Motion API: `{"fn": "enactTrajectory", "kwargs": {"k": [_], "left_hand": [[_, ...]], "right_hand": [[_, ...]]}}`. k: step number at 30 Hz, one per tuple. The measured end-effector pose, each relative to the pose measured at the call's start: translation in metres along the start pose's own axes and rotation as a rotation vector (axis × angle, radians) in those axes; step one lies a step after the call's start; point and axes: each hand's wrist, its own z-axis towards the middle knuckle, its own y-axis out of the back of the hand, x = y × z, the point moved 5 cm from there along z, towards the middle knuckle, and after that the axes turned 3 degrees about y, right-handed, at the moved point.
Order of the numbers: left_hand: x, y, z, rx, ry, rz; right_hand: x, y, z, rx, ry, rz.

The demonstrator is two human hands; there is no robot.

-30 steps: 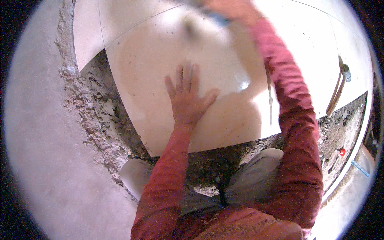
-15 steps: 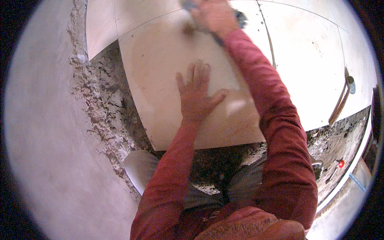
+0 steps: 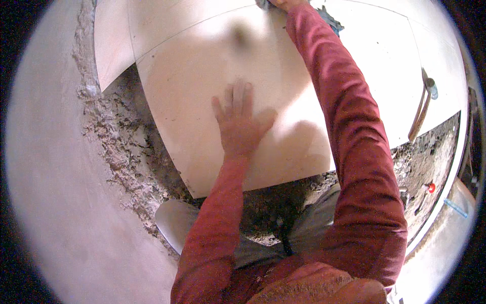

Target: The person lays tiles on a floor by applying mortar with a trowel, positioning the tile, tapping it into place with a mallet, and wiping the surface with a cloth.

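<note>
My left hand (image 3: 240,124) lies flat on a large pale floor tile (image 3: 197,101), fingers stretched forward and thumb out to the side. It holds nothing. Far ahead, at the top edge of the view, my right hand (image 3: 287,4) is partly cut off. Dark blue-grey cloth, seemingly a rag (image 3: 330,21), shows on both sides of this hand, which presses it against the tiles. My right forearm covers part of the tile's right side.
A hammer (image 3: 418,114) with a wooden handle lies on the tiles at right. Rough mortar and rubble (image 3: 121,152) run along the left wall (image 3: 45,167). Near the right edge are a small red object (image 3: 431,188) and a blue strip (image 3: 456,208). My knees are at the tile's near edge.
My right hand has moved farther forward with the rag, partly out of view. My left hand stays flat on the tile. The whole view has shifted slightly.
</note>
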Motion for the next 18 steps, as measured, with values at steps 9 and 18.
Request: {"fn": "enactTrajectory", "kwargs": {"k": [9, 18], "left_hand": [[0.005, -0.008, -0.007, 0.056, -0.021, 0.007], [0.002, -0.014, -0.015, -0.101, -0.104, 0.089]], "right_hand": [[-0.06, -0.004, -0.062, 0.098, 0.067, 0.134], [-0.031, 0.097, -0.249, 0.158, 0.217, 0.26]]}}
